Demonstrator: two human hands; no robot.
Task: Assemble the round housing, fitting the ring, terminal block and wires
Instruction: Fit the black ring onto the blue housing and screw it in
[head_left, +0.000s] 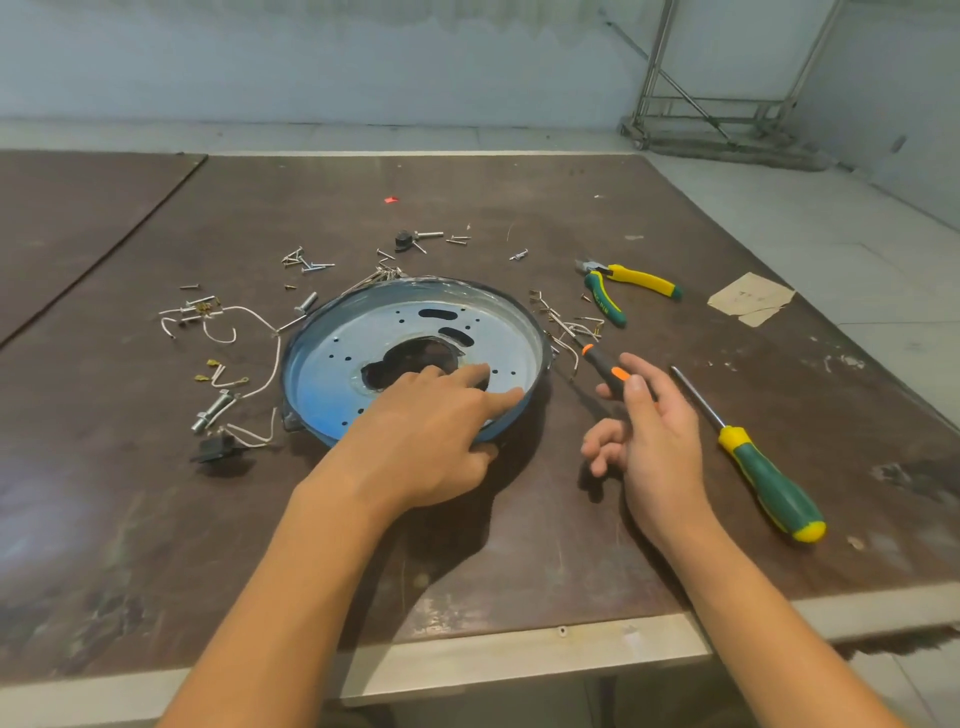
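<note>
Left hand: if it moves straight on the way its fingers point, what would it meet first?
Probably the right rim of the housing: the left hand lies over it, fingers pointing up-right at that rim. If it passed above, height being unclear, the screwdriver in the right hand comes next.

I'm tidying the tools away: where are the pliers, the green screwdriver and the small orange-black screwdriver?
pliers (643, 280): head view, on the upper yellow handle.
green screwdriver (768, 480): head view, on the middle of the green handle.
small orange-black screwdriver (600, 361): head view, on its black handle.
</note>
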